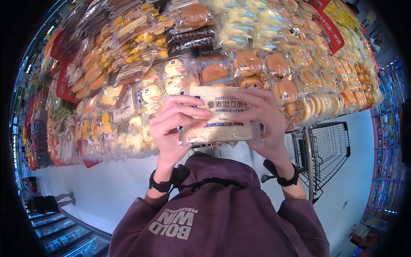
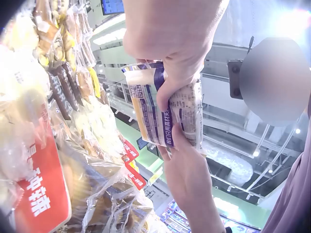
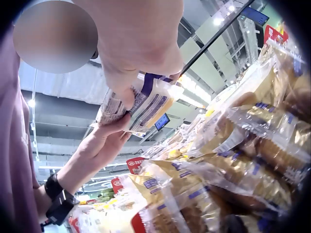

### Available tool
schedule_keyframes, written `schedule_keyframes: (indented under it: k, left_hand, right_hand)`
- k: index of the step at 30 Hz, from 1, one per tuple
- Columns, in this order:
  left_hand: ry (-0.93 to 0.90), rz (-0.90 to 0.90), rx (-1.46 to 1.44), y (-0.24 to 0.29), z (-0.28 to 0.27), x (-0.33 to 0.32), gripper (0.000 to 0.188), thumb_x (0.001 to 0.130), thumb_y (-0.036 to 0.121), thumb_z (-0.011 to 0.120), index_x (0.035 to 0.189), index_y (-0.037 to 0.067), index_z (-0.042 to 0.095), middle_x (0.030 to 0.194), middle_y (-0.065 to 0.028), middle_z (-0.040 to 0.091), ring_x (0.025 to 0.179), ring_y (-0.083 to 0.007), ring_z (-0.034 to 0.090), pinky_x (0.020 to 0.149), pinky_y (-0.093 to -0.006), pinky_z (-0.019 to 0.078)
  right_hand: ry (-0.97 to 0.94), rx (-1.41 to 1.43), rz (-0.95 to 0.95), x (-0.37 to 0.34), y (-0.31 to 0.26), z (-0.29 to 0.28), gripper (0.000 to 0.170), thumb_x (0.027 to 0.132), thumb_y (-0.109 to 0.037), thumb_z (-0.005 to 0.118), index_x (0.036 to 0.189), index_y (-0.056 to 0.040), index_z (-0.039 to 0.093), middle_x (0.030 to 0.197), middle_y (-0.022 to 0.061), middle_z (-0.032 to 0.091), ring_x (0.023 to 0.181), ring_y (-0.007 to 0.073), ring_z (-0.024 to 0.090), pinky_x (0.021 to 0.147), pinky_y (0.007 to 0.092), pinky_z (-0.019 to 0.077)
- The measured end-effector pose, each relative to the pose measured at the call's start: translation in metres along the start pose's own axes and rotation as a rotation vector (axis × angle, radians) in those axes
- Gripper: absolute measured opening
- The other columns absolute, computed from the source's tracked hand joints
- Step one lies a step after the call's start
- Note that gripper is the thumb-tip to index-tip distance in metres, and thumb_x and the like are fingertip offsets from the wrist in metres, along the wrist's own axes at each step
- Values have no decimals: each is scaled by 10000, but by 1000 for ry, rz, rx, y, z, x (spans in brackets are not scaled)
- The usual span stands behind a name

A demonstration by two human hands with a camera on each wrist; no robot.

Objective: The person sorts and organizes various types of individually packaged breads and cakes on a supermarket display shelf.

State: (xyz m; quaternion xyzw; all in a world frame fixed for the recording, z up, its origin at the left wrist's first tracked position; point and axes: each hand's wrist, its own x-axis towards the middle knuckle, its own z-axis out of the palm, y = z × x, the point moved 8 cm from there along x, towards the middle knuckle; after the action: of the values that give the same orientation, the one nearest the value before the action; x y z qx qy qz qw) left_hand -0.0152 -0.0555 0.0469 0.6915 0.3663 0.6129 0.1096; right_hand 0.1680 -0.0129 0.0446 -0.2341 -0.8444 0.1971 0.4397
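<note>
Both hands hold a clear-wrapped packet of sliced bread point(image 1: 220, 132) in front of the chest, printed with dark blue Chinese text. My left hand point(image 1: 173, 122) grips its left end, with fingers over the front face. At the opposite end my right hand point(image 1: 267, 122) grips it the same way. In the left wrist view, the thumbs press the back of the packet point(image 2: 187, 114), where a purple-blue band and small print show. The right wrist view shows the packet point(image 3: 155, 104) pinched between thumbs and fingers too.
A display heaped with wrapped breads and cakes point(image 1: 246, 64) fills the space ahead. Red signs point(image 1: 329, 32) stand among the goods. A wire shopping cart point(image 1: 327, 150) is at the right, and another person point(image 1: 47, 203) is far left. Shelves point(image 1: 389, 128) line the right side.
</note>
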Motion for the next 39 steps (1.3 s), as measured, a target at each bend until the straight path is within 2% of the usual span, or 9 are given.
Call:
schedule_keyframes:
  k: [5, 9, 16, 20, 24, 25, 32, 36, 39]
  left_hand:
    - [-60, -17, 235, 5, -3, -3, 89, 656, 33, 770, 706, 57, 701, 872, -7, 745, 941, -237, 666, 820, -345, 510]
    - [-229, 41, 214, 11, 12, -9, 125, 639, 126, 717, 748, 65, 721, 927, 3, 730, 997, -237, 649, 876, -385, 479]
    - [-226, 61, 135, 6, 11, -9, 210, 597, 137, 668, 785, 65, 727, 962, -12, 718, 1025, -245, 640, 878, -405, 485]
    - [-163, 53, 119, -8, -3, -14, 190, 640, 135, 667, 805, 61, 728, 999, -13, 730, 1062, -245, 638, 909, -409, 480]
    - [68, -176, 183, -21, -42, -5, 582, 631, -15, 762, 1193, 59, 631, 1337, -134, 603, 1262, -320, 543, 1028, -436, 424]
    - [55, -193, 205, -29, -52, -8, 719, 659, -58, 778, 1324, 67, 534, 1416, -181, 525, 1319, -356, 488, 1068, -448, 398]
    - [82, -279, 341, -47, -108, -25, 556, 740, -22, 788, 1258, 36, 597, 1322, -161, 594, 1229, -330, 560, 1021, -415, 453]
    - [98, -314, 396, -45, -130, -33, 500, 745, -23, 785, 1214, 28, 622, 1276, -144, 622, 1170, -314, 592, 984, -399, 474]
    - [111, -337, 412, -48, -144, -38, 486, 743, -25, 784, 1201, 22, 628, 1253, -141, 636, 1141, -314, 605, 969, -395, 480]
  right_hand:
    - [-290, -19, 17, -2, -9, 1, 637, 685, -401, 865, 1211, -128, 632, 1457, 95, 493, 1330, 317, 437, 1107, 460, 331]
    - [-420, -156, 9, 17, -18, 3, 701, 701, -428, 855, 1238, -94, 552, 1472, 122, 458, 1351, 343, 425, 1103, 476, 341]
    - [-658, -138, 70, 35, -10, 33, 779, 692, -379, 860, 1265, -60, 441, 1418, 167, 459, 1303, 398, 447, 1072, 467, 378]
    - [-688, 28, 65, 54, -6, 50, 779, 660, -292, 867, 1257, -55, 426, 1308, 187, 481, 1230, 406, 473, 1043, 473, 391]
    - [-683, -10, -21, 97, -6, 55, 776, 621, -246, 868, 1221, -16, 434, 1252, 182, 489, 1193, 373, 490, 1021, 440, 396]
    - [-692, -50, 32, 114, -4, 53, 791, 613, -246, 863, 1233, -5, 435, 1234, 182, 495, 1168, 362, 499, 1012, 424, 401]
    - [-569, -369, -152, 267, 66, 69, 802, 697, -352, 812, 1361, -77, 454, 1266, 169, 525, 1174, 349, 501, 1031, 421, 401]
    - [-570, -518, -134, 333, 142, 91, 816, 716, -392, 815, 1400, -123, 461, 1321, 185, 527, 1247, 365, 476, 1077, 448, 375]
    - [-625, -558, -146, 360, 165, 111, 820, 715, -411, 824, 1410, -134, 489, 1335, 198, 531, 1283, 374, 463, 1097, 449, 365]
